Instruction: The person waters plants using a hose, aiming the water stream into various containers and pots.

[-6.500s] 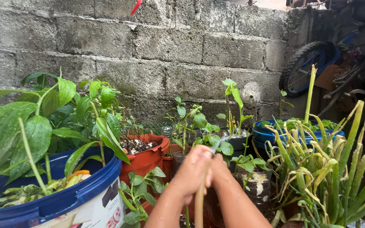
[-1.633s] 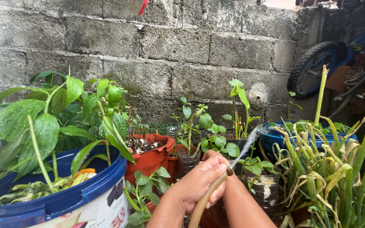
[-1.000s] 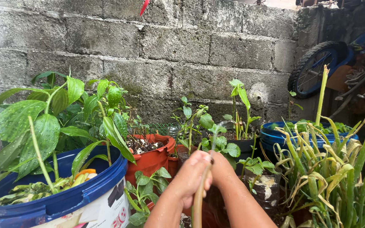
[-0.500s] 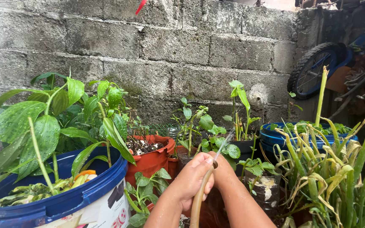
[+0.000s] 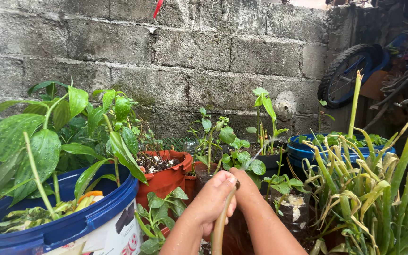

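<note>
The ground is hidden; seemingly on it stand a blue bucket (image 5: 95, 222), red pot (image 5: 166, 177), blue tub (image 5: 303, 151).

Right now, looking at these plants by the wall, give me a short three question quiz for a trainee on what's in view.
1. True or false: both hands grip the brown hose.
2. Which container stands nearest the left hand? A) the orange-red pot B) the blue tub by the bicycle wheel C) a metal can
3. Fill in: the thin water spray leaves the hose end and heads up and to the ____, toward the black pot.

Key
1. True: the right hand closes beside the left around the hose end.
2. A
3. right
</note>
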